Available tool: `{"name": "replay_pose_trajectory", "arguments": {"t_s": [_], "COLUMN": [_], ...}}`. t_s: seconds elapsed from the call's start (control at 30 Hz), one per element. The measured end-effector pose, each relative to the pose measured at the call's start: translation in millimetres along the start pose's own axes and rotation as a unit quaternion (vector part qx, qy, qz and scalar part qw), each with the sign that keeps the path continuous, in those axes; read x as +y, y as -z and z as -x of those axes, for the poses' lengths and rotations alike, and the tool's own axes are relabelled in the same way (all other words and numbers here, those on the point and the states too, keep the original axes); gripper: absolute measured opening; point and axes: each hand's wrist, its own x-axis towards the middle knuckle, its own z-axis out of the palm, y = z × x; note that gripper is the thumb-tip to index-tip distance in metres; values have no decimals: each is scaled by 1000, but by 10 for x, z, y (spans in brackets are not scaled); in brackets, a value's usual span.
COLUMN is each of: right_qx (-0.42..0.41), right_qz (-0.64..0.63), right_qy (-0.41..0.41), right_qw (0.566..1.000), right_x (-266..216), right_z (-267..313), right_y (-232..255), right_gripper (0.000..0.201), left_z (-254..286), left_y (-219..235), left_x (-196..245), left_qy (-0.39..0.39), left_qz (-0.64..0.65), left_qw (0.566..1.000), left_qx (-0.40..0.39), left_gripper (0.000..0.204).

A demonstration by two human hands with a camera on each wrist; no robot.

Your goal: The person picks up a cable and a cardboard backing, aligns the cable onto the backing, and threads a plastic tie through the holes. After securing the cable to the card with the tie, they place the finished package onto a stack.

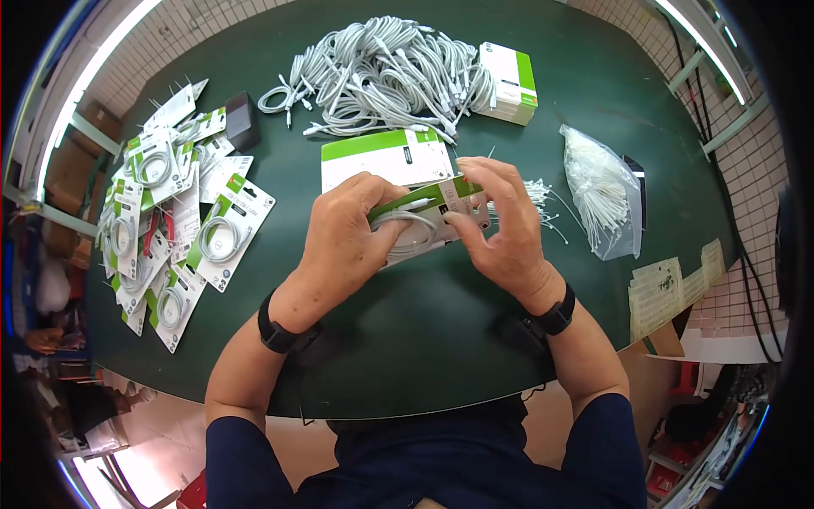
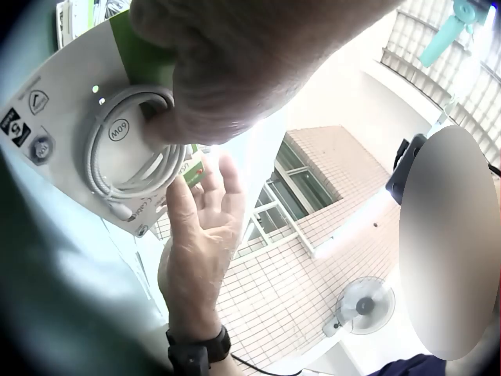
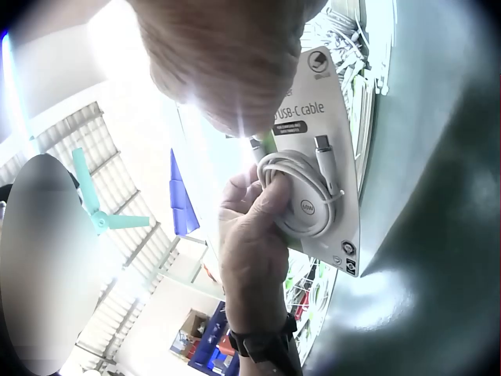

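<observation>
Both hands [image 1: 424,225], cable card [image 1: 428,216] gripped between

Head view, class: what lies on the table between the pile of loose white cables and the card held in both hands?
A green-and-white packaging card lies flat on the green table, between the cable pile and the held card.

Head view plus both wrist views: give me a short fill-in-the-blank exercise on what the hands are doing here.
1. Both hands hold a card that carries a coiled white ____.
2. The left hand has its fingers curled round the ____ on that card.
3. The table is dark ____.
4. The loose pile of cables lies at the table's ____ edge.

Missing words: cable; coil; green; far
</observation>
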Motion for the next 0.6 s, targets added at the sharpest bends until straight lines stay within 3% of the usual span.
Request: {"name": "replay_pose_trajectory", "arguments": {"t_s": [0.03, 0.07, 0.1, 0.2, 0.23, 0.33, 0.43, 0.53, 0.6], "right_qx": [16, 31, 33, 74, 74, -31, -47, -47, -32], "right_qz": [-26, -52, -54, -249, -249, -444, -444, -440, -433], "right_qy": [-52, -104, -100, -247, -244, -359, -378, -382, -375], "right_qw": [998, 993, 993, 934, 934, 820, 811, 811, 819], "right_x": [-15, -25, -26, -29, -52, -151, -131, -129, -137], "right_z": [27, 45, 63, 71, 70, 90, 148, 157, 145], "right_y": [26, 38, 33, 0, -12, -74, -134, -134, -130], "right_gripper": [64, 70, 70, 73, 73, 61, 50, 42, 36], "left_z": [-15, -24, -24, -29, -23, 24, 80, 85, 104], "left_y": [14, 27, 33, 23, 9, -83, -193, -229, -269], "left_x": [-10, -22, -35, -98, -123, -148, -126, -88, -81], "left_qy": [-4, 39, 82, 144, 166, 192, 204, 214, 200], "left_qz": [-5, 46, 98, 183, 220, 270, 298, 413, 410], "left_qw": [1000, 998, 992, 972, 961, 943, 932, 885, 889], "left_qx": [5, 11, 17, 29, 31, 28, 20, 32, 42], "left_gripper": [22, 22, 21, 22, 23, 26, 29, 31, 34]}}
